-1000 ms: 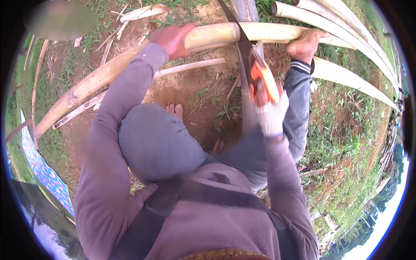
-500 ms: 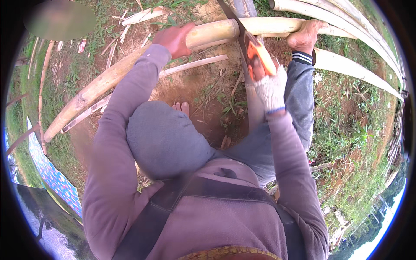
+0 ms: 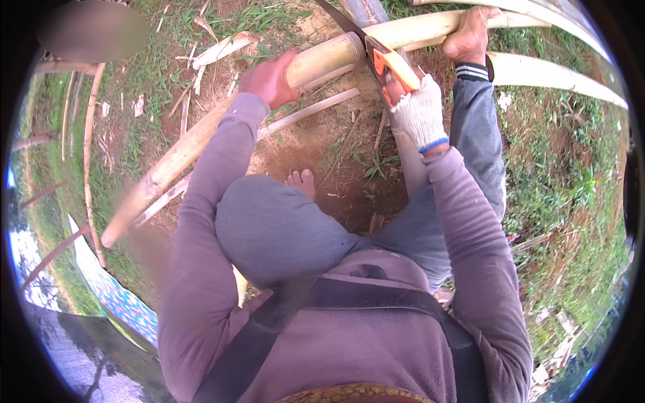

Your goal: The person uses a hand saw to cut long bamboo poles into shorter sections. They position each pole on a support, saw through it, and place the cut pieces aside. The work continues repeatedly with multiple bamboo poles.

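Observation:
My left hand, bare, wraps round a thick pale bamboo pole that slants down to the left. Just right of it, the dark blade of a handsaw lies across the bamboo at a joint line. My right hand, in a white knit glove with bare fingertips showing, is closed on the saw's orange and black handle. Beyond the blade the bamboo runs on to the right, where my bare foot presses on it. Whether the cut goes right through, I cannot tell.
A grey log lies under the bamboo at the blade. Split bamboo strips and pale scraps litter the dirt and grass. More long bamboo curves away at the right. A patterned blue sheet lies at far left.
The view has shifted, so most things sit further right and lower. The saw's handle has come a little nearer to me, the left bamboo is angled more steeply, and both hands keep their holds.

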Action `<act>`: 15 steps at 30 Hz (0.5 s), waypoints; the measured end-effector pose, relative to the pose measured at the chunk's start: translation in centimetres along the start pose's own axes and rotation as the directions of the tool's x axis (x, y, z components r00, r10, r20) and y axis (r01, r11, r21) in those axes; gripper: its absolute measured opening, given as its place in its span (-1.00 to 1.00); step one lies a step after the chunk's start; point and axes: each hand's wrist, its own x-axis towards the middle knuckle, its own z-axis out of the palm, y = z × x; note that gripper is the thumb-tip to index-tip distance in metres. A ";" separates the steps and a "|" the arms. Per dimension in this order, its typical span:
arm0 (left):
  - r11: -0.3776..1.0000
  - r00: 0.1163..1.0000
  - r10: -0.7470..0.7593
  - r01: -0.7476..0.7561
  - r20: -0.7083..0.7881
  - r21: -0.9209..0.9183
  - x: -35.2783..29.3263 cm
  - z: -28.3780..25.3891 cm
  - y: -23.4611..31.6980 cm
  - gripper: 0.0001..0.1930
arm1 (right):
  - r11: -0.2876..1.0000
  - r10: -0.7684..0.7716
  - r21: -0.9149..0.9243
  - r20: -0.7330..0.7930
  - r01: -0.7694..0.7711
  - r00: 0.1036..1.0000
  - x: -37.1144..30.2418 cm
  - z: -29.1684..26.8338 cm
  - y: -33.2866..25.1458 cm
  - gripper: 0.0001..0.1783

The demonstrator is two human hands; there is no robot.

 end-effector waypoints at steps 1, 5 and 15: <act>1.000 0.998 0.014 -0.015 -0.066 -0.010 -0.2 1.0 -1.2 -0.08 | 0.997 -0.073 0.038 -0.008 0.073 0.997 -3.2 -1.3 -0.1 -0.84; 0.997 0.998 -0.047 0.049 0.032 -0.067 0.1 0.8 -0.9 0.00 | 0.997 0.081 0.000 0.145 -0.081 0.986 -17.3 -10.6 -1.4 -0.71; 0.999 1.000 -0.010 0.010 -0.003 -0.043 0.5 1.5 0.2 0.00 | 0.973 0.146 0.187 -0.059 -0.132 0.988 0.1 0.6 0.5 -0.73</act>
